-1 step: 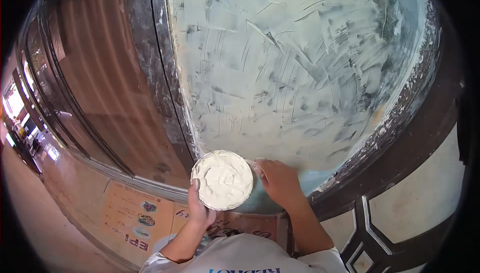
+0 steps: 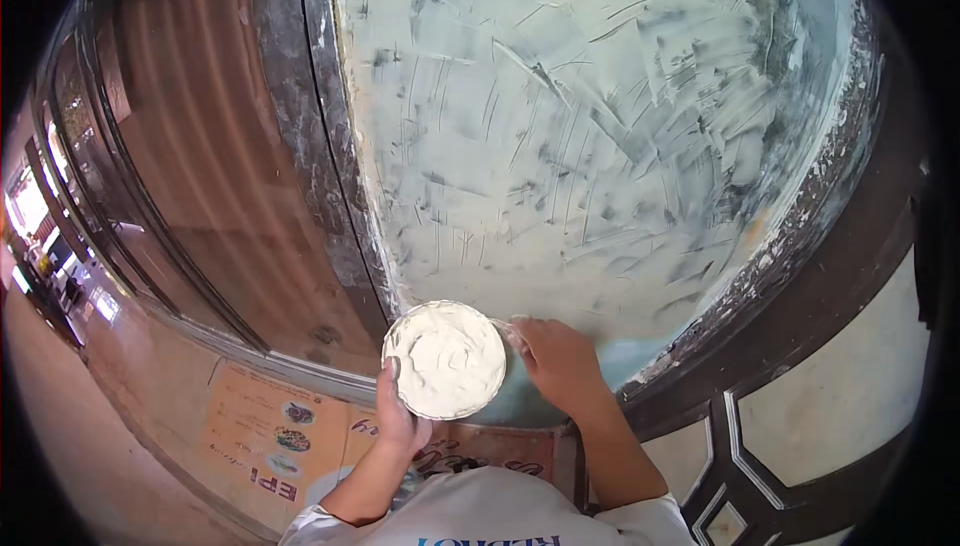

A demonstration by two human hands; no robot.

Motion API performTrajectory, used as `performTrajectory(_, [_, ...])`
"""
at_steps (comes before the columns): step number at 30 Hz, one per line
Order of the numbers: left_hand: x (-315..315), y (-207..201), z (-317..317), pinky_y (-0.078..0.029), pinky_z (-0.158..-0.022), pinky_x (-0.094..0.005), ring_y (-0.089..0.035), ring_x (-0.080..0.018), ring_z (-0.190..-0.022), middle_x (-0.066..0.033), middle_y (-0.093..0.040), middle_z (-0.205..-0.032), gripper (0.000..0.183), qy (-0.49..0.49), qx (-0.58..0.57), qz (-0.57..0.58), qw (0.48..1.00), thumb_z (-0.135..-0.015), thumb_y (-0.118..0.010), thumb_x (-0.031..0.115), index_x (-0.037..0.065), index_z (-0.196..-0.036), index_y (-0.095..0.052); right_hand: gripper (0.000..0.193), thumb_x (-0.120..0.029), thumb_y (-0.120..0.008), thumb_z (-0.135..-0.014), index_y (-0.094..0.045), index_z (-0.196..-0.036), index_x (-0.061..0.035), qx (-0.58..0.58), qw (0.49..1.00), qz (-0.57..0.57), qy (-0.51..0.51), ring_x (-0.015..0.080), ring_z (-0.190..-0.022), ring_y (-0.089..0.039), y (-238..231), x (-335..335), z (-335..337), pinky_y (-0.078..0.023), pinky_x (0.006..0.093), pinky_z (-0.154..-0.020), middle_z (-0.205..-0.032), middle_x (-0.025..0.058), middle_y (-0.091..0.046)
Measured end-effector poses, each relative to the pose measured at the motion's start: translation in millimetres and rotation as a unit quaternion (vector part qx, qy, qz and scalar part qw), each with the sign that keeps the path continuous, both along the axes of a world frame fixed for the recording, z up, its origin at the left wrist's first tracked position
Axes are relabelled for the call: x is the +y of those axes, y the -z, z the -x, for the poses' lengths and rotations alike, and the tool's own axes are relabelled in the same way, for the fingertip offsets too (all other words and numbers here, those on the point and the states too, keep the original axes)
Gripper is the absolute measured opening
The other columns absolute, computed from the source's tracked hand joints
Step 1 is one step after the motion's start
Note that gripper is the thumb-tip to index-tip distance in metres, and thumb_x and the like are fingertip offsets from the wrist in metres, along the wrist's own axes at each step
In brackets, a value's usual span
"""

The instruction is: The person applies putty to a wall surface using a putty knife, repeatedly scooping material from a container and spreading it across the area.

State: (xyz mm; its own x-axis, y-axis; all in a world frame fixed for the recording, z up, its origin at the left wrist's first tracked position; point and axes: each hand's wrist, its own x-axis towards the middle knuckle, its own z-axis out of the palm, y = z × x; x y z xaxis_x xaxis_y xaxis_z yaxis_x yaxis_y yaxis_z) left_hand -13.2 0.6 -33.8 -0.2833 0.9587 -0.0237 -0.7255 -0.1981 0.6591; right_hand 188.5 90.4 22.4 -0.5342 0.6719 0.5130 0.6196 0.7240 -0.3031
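With the tub as dial centre: the left hand point(image 2: 400, 428), at 7 o'clock, grips the round, pale-rimmed tub point(image 2: 465, 416) of creamy white paste point(image 2: 450, 358), thumb over the rim. The right hand point(image 2: 557, 361), at 3 o'clock, is curled beside the rim; I cannot tell what it grips. The upright, pale grey-green wall panel point(image 2: 560, 176), streaked dark, spans 12 to 2 o'clock. A glossy brown, vertically banded panel point(image 2: 200, 146) stands at 10 o'clock; an orange printed sheet point(image 2: 238, 426) lies at 8 o'clock.
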Motion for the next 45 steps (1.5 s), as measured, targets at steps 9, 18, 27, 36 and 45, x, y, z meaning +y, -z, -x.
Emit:
performTrajectory(9, [-2,13,13,-0.045,-0.108,-0.0441,-0.054,-0.0287,-0.127,-0.0123,-0.053,-0.141,0.053,-0.008,-0.068,-0.028,0.997,-0.102,-0.043,0.04,0.006,-0.143,-0.043,0.023,-0.013,-0.059,-0.088,-0.059,-0.109,-0.0023,0.241,0.956,0.162,0.045,0.0235,-0.082,-0.068,-3,26,-33,-0.054,0.0364,-0.073,-0.088,0.0095,-0.067])
performTrajectory(18, [-1,14,19,-0.037,-0.115,-0.0418,-0.047,-0.0251,-0.135,-0.01,-0.047,-0.148,0.058,-0.087,-0.097,-0.081,0.988,-0.104,-0.038,0.044,0.008,-0.149,-0.037,0.023,-0.005,-0.055,-0.091,-0.061,-0.111,0.0029,0.555,0.67,0.485,-0.091,0.0158,-0.086,-0.066,26,31,-9,-0.055,0.0309,-0.077,-0.098,0.0079,-0.068])
performTrajectory(27, [4,0,18,-0.035,-0.116,-0.0421,-0.041,-0.026,-0.139,-0.0085,-0.038,-0.155,0.064,-0.154,-0.052,-0.111,0.98,-0.104,-0.037,0.05,0.01,-0.153,-0.029,0.029,-0.002,-0.065,-0.087,-0.068,-0.115,-0.0105,0.163,0.963,0.133,-0.167,0.0189,-0.082,-0.068,-36,-9,4,-0.052,0.034,-0.072,-0.094,0.0071,-0.071])
performTrajectory(36, [8,1,33,-0.036,-0.116,-0.0463,-0.043,-0.0286,-0.139,-0.012,-0.04,-0.153,0.064,-0.078,-0.113,-0.152,0.979,-0.104,-0.037,0.05,0.009,-0.153,-0.03,0.03,-0.013,-0.063,-0.085,-0.069,-0.11,-0.0269,-0.145,0.95,-0.075,-0.266,0.021,-0.092,-0.065,-90,-6,27,-0.049,0.0349,-0.079,-0.099,-0.0037,-0.069])
performTrajectory(45, [0,6,26,-0.045,-0.107,-0.0457,-0.05,-0.0302,-0.131,-0.0127,-0.046,-0.149,0.07,0.002,-0.164,-0.089,0.982,-0.102,-0.035,0.058,0.008,-0.151,-0.033,0.038,-0.012,-0.065,-0.08,-0.067,-0.116,-0.0219,-0.171,0.916,-0.036,-0.362,0.022,-0.1,-0.063,-49,-16,52,-0.051,0.0365,-0.087,-0.111,-0.0006,-0.066])
